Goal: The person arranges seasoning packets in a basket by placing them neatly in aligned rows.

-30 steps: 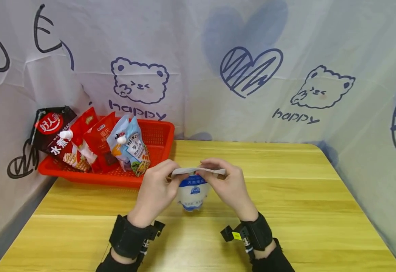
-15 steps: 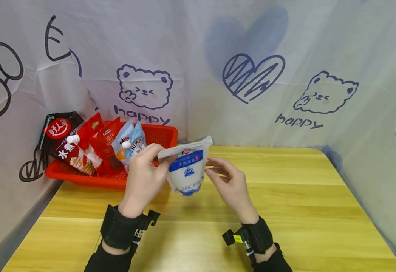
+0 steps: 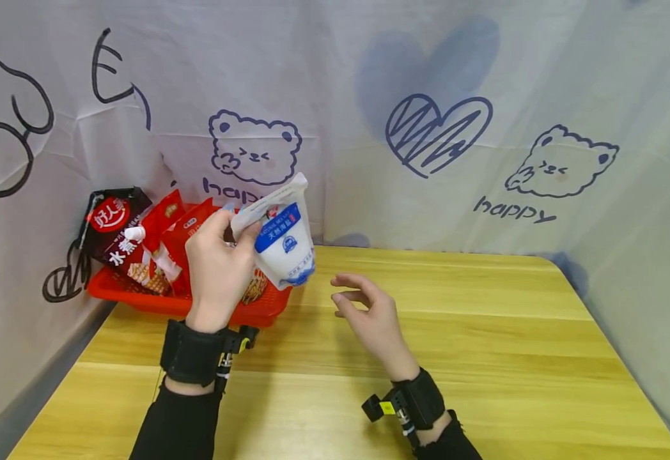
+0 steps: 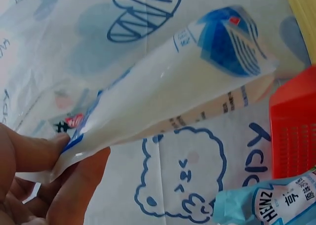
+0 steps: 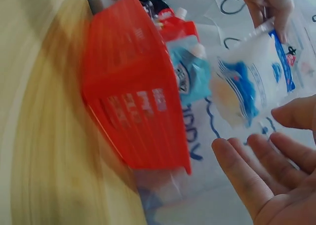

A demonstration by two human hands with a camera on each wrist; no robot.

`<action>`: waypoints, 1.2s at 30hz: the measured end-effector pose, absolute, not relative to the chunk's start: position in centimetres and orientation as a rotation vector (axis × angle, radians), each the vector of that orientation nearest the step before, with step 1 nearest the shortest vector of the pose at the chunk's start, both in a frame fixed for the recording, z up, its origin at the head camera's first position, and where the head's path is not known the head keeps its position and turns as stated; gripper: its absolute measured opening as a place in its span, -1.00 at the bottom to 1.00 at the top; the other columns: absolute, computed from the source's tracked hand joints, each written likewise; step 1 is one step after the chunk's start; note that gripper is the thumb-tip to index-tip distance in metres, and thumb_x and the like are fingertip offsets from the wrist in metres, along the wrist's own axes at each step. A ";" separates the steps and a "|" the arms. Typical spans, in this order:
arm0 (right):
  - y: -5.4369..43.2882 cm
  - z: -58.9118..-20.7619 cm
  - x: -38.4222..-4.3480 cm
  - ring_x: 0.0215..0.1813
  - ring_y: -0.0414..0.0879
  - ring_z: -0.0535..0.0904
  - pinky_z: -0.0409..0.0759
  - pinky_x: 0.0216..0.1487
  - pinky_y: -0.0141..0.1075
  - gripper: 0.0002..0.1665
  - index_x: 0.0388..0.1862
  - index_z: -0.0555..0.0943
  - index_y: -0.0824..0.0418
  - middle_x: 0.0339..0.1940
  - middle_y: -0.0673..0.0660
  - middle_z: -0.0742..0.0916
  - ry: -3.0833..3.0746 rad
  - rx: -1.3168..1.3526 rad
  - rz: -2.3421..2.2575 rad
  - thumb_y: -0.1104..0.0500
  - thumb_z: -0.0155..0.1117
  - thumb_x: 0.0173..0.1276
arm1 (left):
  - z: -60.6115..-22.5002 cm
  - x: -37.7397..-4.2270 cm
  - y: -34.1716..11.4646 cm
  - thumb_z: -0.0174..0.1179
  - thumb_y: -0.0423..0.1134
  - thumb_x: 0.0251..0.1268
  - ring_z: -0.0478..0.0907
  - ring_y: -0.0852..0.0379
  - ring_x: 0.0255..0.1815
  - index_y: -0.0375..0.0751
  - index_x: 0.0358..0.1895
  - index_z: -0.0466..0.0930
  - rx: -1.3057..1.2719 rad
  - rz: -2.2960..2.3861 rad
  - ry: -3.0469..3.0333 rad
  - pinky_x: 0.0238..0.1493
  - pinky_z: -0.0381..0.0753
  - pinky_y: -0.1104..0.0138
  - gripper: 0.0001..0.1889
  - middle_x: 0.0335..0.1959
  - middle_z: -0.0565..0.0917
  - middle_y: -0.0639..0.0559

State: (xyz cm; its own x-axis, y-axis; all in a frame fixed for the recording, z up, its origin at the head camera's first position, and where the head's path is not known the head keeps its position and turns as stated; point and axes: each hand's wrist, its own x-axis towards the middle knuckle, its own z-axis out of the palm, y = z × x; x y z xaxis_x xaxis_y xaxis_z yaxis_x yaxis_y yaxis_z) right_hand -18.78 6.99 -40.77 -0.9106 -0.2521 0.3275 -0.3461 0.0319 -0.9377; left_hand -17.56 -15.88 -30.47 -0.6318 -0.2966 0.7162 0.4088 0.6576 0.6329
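My left hand (image 3: 220,268) pinches the top corner of a white and blue bag of sea salt (image 3: 284,246) between thumb and fingers. The bag hangs tilted in the air, over the right end of the red basket (image 3: 263,313). In the left wrist view the thumb lies on the front of the salt bag (image 4: 148,106), with fingers behind it. My right hand (image 3: 369,313) is apart from the bag, above the table to its right, with fingers loosely bent and nothing in them. The right wrist view shows its spread fingers (image 5: 242,170) below the bag.
In the basket stand a black pouch (image 3: 110,220), red pouches (image 3: 188,230) and a light-blue Heinz pouch (image 5: 190,72), mostly hidden by my left hand in the head view. The wooden table (image 3: 484,332) reaches back to a drawn-on cloth (image 3: 346,160).
The salt bag was held by both hands over the table. My right hand let go, and my left hand carried the bag up and left to the basket, tilting it.
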 end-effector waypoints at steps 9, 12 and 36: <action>3.6 -40.7 -19.6 0.03 0.22 0.74 0.79 -0.13 -0.10 -0.42 0.44 0.47 0.30 0.26 0.29 0.64 -2.345 0.546 2.208 0.34 0.30 0.46 | -30.6 -19.3 -16.8 0.29 -0.37 0.43 0.48 -0.09 -0.35 -0.47 -0.19 0.57 0.142 -1.121 -1.988 -0.34 0.37 0.26 -0.83 -0.33 0.64 -0.32; 2.3 -40.6 -19.8 -0.02 0.17 0.75 0.78 -0.12 -0.10 -0.36 0.48 0.40 0.31 0.28 0.32 0.61 -2.367 0.504 2.268 0.31 0.31 0.47 | -31.0 -19.8 -17.0 0.25 -0.39 0.43 0.47 -0.13 -0.29 -0.48 -0.15 0.55 0.193 -1.156 -1.991 -0.28 0.39 0.21 -0.84 -0.26 0.60 -0.33; -2.1 -42.3 -20.9 -0.23 -0.02 0.73 0.78 -0.14 -0.16 -0.27 0.47 0.38 0.42 0.17 0.32 0.57 -2.221 0.169 2.583 0.49 0.34 0.33 | -35.4 -21.6 -17.1 0.12 -0.52 0.40 0.49 -0.28 -0.11 -0.45 -0.13 0.50 0.256 -1.169 -2.216 -0.01 0.45 -0.04 -0.93 -0.20 0.55 -0.33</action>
State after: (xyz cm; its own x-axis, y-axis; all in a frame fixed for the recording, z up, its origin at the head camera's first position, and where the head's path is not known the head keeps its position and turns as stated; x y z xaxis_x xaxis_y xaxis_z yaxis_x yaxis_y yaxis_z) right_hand -20.86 -2.12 -42.31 -0.9591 -0.2648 -0.0996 0.1382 -0.1313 -0.9817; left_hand -21.57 -17.11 -35.35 -0.7933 -0.4328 0.4282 0.1092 0.5908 0.7994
